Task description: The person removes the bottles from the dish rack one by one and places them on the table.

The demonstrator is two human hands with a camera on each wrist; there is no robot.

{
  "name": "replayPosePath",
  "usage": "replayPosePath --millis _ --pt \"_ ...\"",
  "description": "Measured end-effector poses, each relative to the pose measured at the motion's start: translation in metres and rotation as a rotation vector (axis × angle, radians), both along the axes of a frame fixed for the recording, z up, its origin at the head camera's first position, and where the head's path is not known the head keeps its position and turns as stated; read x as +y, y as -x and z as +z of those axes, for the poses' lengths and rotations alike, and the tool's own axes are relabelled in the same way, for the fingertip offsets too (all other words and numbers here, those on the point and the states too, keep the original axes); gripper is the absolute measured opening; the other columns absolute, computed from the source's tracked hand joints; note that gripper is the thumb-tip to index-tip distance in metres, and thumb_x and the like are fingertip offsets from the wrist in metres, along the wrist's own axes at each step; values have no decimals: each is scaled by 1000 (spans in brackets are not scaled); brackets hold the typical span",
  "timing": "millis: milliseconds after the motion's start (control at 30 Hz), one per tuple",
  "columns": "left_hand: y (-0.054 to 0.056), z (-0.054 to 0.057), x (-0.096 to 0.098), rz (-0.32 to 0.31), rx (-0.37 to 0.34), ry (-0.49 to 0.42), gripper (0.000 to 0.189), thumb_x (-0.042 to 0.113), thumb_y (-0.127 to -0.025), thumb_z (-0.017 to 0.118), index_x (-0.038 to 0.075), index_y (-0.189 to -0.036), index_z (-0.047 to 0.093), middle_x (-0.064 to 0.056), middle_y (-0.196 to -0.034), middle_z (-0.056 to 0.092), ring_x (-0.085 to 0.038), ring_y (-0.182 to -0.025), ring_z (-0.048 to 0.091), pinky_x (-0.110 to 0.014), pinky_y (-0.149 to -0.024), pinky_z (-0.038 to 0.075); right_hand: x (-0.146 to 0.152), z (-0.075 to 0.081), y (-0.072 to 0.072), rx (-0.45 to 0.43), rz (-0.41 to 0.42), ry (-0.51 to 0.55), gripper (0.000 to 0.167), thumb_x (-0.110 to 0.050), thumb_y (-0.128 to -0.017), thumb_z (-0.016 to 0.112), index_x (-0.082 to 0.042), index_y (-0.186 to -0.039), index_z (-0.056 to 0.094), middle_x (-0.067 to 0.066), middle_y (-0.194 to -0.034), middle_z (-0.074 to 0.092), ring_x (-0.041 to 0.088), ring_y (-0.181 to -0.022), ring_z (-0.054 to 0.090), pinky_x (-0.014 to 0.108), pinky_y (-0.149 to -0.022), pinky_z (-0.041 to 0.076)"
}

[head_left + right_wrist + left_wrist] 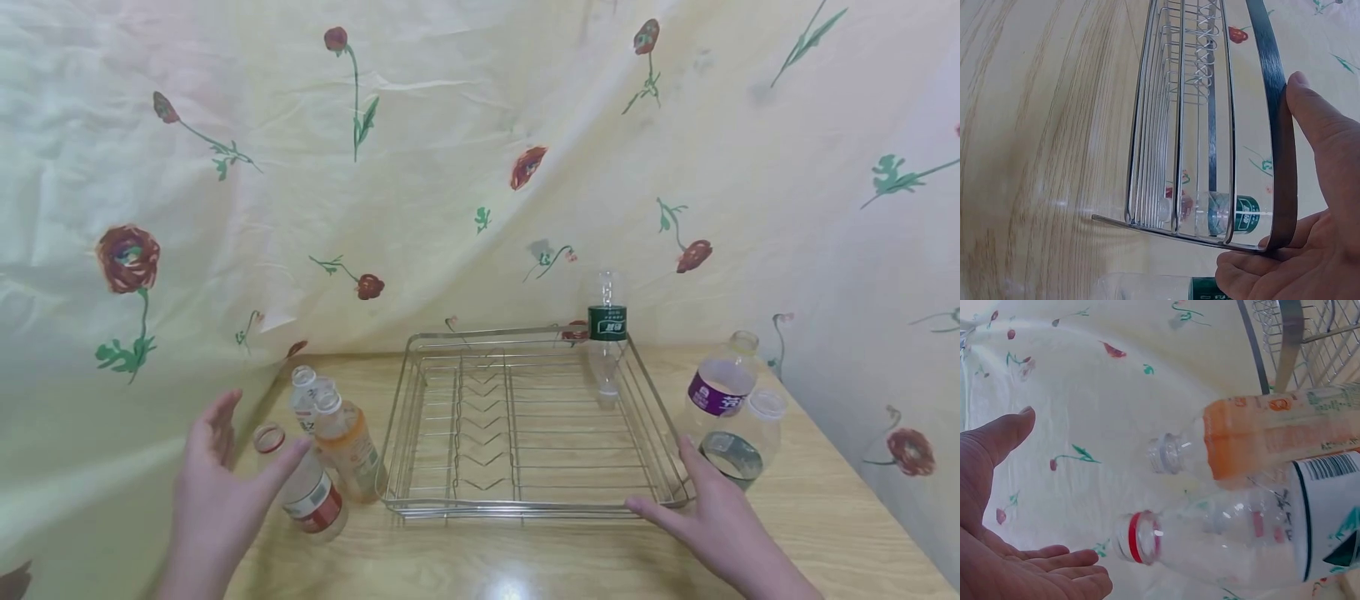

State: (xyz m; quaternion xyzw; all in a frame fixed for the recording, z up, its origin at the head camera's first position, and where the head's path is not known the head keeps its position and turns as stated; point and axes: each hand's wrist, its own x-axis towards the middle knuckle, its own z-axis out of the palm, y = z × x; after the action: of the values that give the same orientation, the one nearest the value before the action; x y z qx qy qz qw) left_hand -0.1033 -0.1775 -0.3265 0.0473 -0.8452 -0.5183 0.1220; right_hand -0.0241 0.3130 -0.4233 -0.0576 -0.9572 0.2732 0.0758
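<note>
My left hand [217, 492] is held open with thumb and fingers apart, beside the clear plastic bottle with a red and white label [315, 504]. A gap separates it from the bottle necks in the left wrist view. Behind that bottle stand an orange-tinted bottle [352, 442] and another clear bottle [303, 400]. My right hand [723, 521] holds the near right corner of a metal wire dish rack [517, 504], thumb on the front rim, fingers along the right side. Inside the rack, a green-labelled bottle [607, 358] is propped neck down at the back right.
Right of the rack stand a purple-labelled bottle [722, 387] and a dark-green-labelled bottle [742, 446], both uncapped. All rests on a wooden table [585, 558]. A flowered cloth [450, 167] hangs behind and along the sides.
</note>
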Motion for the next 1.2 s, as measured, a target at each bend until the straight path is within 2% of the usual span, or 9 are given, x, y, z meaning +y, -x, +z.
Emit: replayPosePath --millis 133,367,567,667,833,967,1067,1200 --pt "0 7 7 -37 14 0 111 44 -79 87 22 -163 18 3 -166 17 -32 -151 15 -56 -118 20 0 0 2 5 -6 -2 126 -68 -80 74 19 -152 19 46 -144 35 65 -124 40 74 -95 40" --pt "2 20 21 -110 47 -12 111 41 -78 89 23 -162 19 9 -165 20 -21 -150 19 -53 -119 23 1 0 3 14 -8 6 125 -66 -80 76 19 -151 19 46 -144 34 64 -126 39 74 -97 39" --pt "4 30 34 -163 42 -19 112 41 -77 89 23 -162 20 5 -165 20 -28 -150 20 -55 -117 27 1 0 2 -9 -7 22 126 -68 -80 75 18 -152 18 46 -146 32 64 -127 37 74 -98 38" --pt "5 32 39 -209 54 -3 108 41 -78 89 21 -162 22 4 -164 23 -29 -149 23 -51 -118 25 1 -1 2 -12 -6 22 127 -69 -80 74 19 -152 17 46 -145 33 64 -127 38 74 -98 38" --pt "7 32 46 -273 114 24 104 39 -79 88 17 -160 27 1 -161 31 -23 -146 31 -39 -117 30 2 -2 2 5 0 15 126 -68 -80 75 19 -152 18 47 -144 34 65 -126 39 74 -97 39" --pt "10 32 52 -335 145 -3 101 34 -81 89 11 -158 29 -3 -159 36 -19 -145 34 -26 -114 31 2 -2 3 5 6 12 126 -68 -80 75 18 -152 17 46 -144 34 65 -125 39 74 -96 39" --pt "12 33 58 -380 115 -39 99 31 -81 89 10 -158 29 -3 -159 37 -20 -145 33 -28 -116 30 2 -2 3 2 8 8 126 -68 -80 74 18 -152 18 46 -144 34 65 -125 40 74 -96 40" --pt "16 33 68 -437 82 -69 98 31 -82 88 11 -157 29 -1 -158 37 -22 -145 33 -39 -118 29 2 -2 2 0 4 10 126 -68 -80 74 18 -152 18 46 -144 34 65 -126 39 74 -97 39"
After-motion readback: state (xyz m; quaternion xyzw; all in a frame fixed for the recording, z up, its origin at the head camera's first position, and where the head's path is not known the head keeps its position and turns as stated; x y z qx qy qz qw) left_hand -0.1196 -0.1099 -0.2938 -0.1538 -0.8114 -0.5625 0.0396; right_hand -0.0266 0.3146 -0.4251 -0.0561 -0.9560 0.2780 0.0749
